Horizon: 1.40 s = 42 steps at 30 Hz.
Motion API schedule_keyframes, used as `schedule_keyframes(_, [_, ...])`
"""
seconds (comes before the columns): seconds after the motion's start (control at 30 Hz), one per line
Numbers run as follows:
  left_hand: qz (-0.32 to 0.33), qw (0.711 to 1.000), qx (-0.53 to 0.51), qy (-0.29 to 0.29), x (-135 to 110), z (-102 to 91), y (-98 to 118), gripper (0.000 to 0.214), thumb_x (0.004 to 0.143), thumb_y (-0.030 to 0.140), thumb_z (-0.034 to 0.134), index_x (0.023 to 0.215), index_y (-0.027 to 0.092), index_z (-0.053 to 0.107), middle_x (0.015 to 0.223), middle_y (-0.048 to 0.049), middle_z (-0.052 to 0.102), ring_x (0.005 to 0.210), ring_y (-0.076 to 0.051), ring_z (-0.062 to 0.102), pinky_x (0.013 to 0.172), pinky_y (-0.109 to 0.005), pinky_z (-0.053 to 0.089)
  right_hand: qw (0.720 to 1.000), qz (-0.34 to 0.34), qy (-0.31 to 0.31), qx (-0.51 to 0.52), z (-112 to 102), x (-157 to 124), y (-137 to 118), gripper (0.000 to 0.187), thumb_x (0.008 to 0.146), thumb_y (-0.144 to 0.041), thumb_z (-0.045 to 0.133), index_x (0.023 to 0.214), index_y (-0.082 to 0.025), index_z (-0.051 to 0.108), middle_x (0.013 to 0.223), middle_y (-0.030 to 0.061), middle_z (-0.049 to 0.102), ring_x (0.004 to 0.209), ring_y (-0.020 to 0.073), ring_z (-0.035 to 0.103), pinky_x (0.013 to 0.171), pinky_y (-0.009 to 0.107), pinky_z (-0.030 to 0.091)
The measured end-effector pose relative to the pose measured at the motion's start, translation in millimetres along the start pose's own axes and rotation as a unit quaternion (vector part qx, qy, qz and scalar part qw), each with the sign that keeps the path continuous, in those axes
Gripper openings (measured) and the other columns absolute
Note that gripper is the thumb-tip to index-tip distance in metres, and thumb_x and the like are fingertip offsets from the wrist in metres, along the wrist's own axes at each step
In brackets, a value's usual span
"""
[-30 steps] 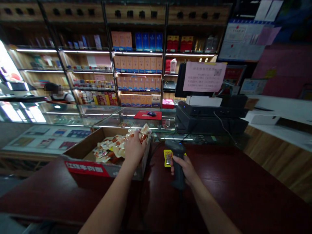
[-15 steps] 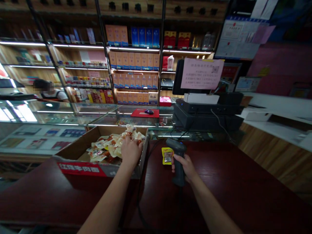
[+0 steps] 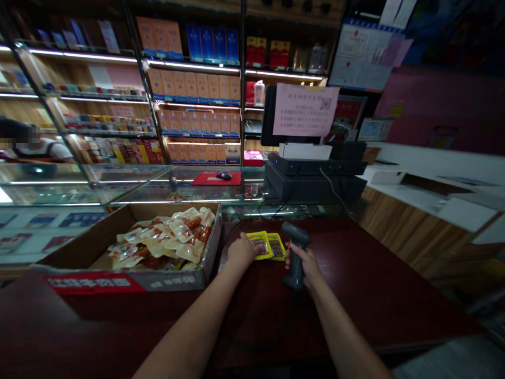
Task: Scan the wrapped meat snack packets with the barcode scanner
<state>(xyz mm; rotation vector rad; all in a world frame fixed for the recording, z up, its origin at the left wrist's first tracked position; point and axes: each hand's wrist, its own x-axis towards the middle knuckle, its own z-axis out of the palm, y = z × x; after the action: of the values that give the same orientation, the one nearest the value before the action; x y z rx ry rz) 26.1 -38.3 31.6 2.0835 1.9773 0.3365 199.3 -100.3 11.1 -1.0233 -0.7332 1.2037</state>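
Note:
My left hand [image 3: 241, 251] is closed on the left edge of a yellow snack packet [image 3: 261, 246], just above the dark red tabletop. A second yellow packet [image 3: 278, 246] lies right beside it, partly covered by the first. In my right hand [image 3: 306, 266] is a dark grey barcode scanner [image 3: 295, 258], gripped by its handle with the head tilted up and to the left. To the left stands an open cardboard box [image 3: 173, 284] holding a heap of clear-wrapped snack packs [image 3: 177, 234] with reddish-brown contents.
Behind the table [image 3: 355, 295] runs a glass counter [image 3: 158, 195] with a mouse [image 3: 224, 175] on a red pad. A monitor and dark till unit [image 3: 311, 179] stand at the back right. Another person [image 3: 35, 142] is at far left, before stocked shelves.
My left hand has come out of the box and moved right, now with a yellow packet beside the one on the table. The scanner remains in my right hand. The view has turned right.

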Motion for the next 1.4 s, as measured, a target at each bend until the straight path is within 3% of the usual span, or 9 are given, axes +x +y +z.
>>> schedule_keyframes(0.13, [-0.023,0.992,-0.123,0.005,19.5,18.5,-12.0,0.051,0.064,0.035,0.071,0.103,0.012,0.049,0.101,-0.0181,0.065,0.093,-0.026,0.063,0.071,-0.027,0.044,1.0,0.007,-0.004,-0.008,-1.2,-0.3,7.6,0.032,0.059,-0.037,0.075,0.075,-0.014,0.061,0.05,-0.0022,0.061,0.036,0.0114,0.055,0.035,0.023,0.05])
schedule_keyframes(0.23, [-0.023,0.953,-0.303,-0.004,32.1,31.0,-24.6,0.033,0.057,0.029,0.075,0.081,0.013,0.058,0.082,-0.0131,0.068,0.078,-0.024,0.064,0.061,-0.026,0.044,1.0,0.01,-0.023,-0.015,1.6,-1.4,10.5,0.031,0.06,-0.038,0.075,0.073,-0.013,0.061,0.05,-0.0015,0.061,0.036,0.0114,0.055,0.034,0.023,0.049])
schedule_keyframes(0.33, [-0.036,0.875,-0.481,-0.047,41.0,42.7,-35.8,0.026,0.056,0.035,0.073,0.058,0.015,0.056,0.056,-0.0056,0.062,0.053,-0.018,0.059,0.049,-0.025,0.04,0.999,0.013,-0.042,-0.019,3.4,-3.0,11.5,0.031,0.062,-0.038,0.074,0.076,-0.013,0.062,0.052,-0.0011,0.062,0.037,0.0115,0.055,0.035,0.023,0.049])
schedule_keyframes(0.4, [-0.056,0.819,-0.57,-0.037,44.1,47.6,-40.4,0.03,0.053,0.036,0.073,0.055,0.015,0.052,0.048,-0.0008,0.056,0.044,-0.013,0.053,0.046,-0.023,0.037,0.998,0.015,-0.057,-0.022,3.7,-4.5,11.9,0.032,0.063,-0.038,0.073,0.08,-0.013,0.062,0.053,-0.0012,0.062,0.038,0.0118,0.056,0.036,0.024,0.05])
schedule_keyframes(0.6, [-0.062,0.662,-0.746,0.048,41.6,47.4,-32.0,0.036,0.045,0.035,0.073,0.063,0.015,0.049,0.049,0.0027,0.056,0.046,-0.012,0.053,0.05,-0.024,0.041,0.985,0.048,-0.156,-0.053,5.6,-10.6,15.1,0.031,0.066,-0.038,0.071,0.081,-0.014,0.059,0.055,-0.0012,0.063,0.039,0.0115,0.057,0.037,0.023,0.05])
schedule_keyframes(0.7, [-0.03,0.614,-0.787,0.057,37.7,46.7,-23.8,0.037,0.047,0.033,0.071,0.07,0.015,0.049,0.057,0.0019,0.06,0.051,-0.012,0.056,0.054,-0.026,0.043,0.978,0.063,-0.189,-0.066,8.1,-12.9,16.3,0.033,0.065,-0.039,0.071,0.083,-0.014,0.058,0.055,-0.0017,0.063,0.039,0.0119,0.057,0.037,0.023,0.049])
schedule_keyframes(1.03, [-0.041,0.607,-0.789,0.081,36.2,43.4,-16.9,0.029,0.056,0.025,0.061,0.08,0.016,0.048,0.064,0.0005,0.063,0.055,-0.015,0.06,0.06,-0.03,0.047,0.978,0.058,-0.178,-0.094,7.0,-10.0,19.9,0.032,0.067,-0.043,0.069,0.077,-0.013,0.06,0.052,-0.0016,0.062,0.038,0.0117,0.056,0.037,0.023,0.047])
schedule_keyframes(1.17, [-0.06,0.62,-0.778,0.081,36.7,41.7,-17.0,0.025,0.059,0.024,0.059,0.081,0.017,0.048,0.065,0.0002,0.063,0.058,-0.017,0.062,0.061,-0.032,0.048,0.978,0.059,-0.177,-0.093,6.5,-9.7,20.6,0.032,0.068,-0.043,0.07,0.077,-0.014,0.061,0.052,-0.0014,0.062,0.038,0.0117,0.056,0.037,0.023,0.047])
schedule_keyframes(1.4, [-0.01,0.654,-0.75,0.102,38.0,51.9,-26.0,0.026,0.062,0.032,0.06,0.076,0.017,0.046,0.065,0.0025,0.059,0.058,-0.012,0.057,0.059,-0.026,0.045,0.982,0.071,-0.16,-0.076,9.3,-13.9,16.8,0.033,0.063,-0.042,0.073,0.077,-0.015,0.059,0.053,-0.0017,0.062,0.038,0.0119,0.056,0.037,0.023,0.047])
